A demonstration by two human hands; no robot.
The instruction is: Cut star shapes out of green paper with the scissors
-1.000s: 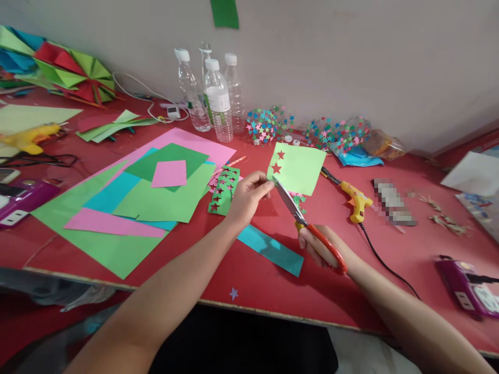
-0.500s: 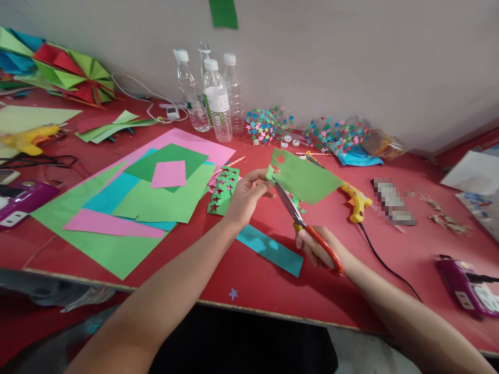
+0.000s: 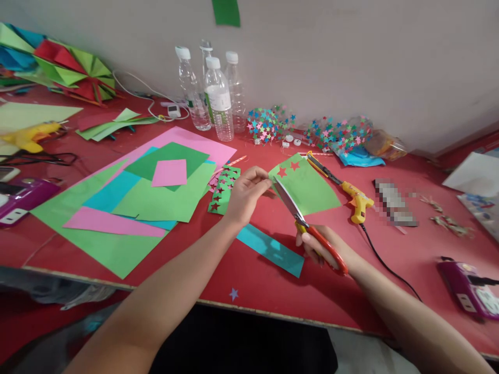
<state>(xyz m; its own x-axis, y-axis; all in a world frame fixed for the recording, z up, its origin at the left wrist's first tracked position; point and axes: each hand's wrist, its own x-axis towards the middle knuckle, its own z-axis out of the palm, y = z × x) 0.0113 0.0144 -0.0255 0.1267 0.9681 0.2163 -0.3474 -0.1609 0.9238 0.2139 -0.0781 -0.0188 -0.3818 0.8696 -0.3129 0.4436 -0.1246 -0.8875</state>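
Note:
My left hand (image 3: 249,192) is closed in a pinch at the left corner of a light green paper sheet (image 3: 312,189). Two star-shaped holes near the sheet's upper left edge let the red table show through. In my right hand (image 3: 322,246) is a pair of scissors (image 3: 320,243) with red and yellow handles. Its blades look nearly together and point up-left, their tips close to my left fingertips and the sheet's corner. Beneath my hands lies a blue paper strip (image 3: 271,249). A green strip with several star holes (image 3: 221,195) is partly behind my left hand.
Stacked coloured paper (image 3: 175,202) covers the table's left. Plastic bottles (image 3: 220,104) and star-covered clear balls (image 3: 263,124) stand by the wall. At right are a yellow glue gun (image 3: 357,202) and a purple power strip (image 3: 470,288). A small purple star (image 3: 233,294) lies near the front edge.
The light green sheet has turned and tipped downward, so its star holes now sit along the upper left edge. Both hands have stayed almost in place, with the scissors still at its corner.

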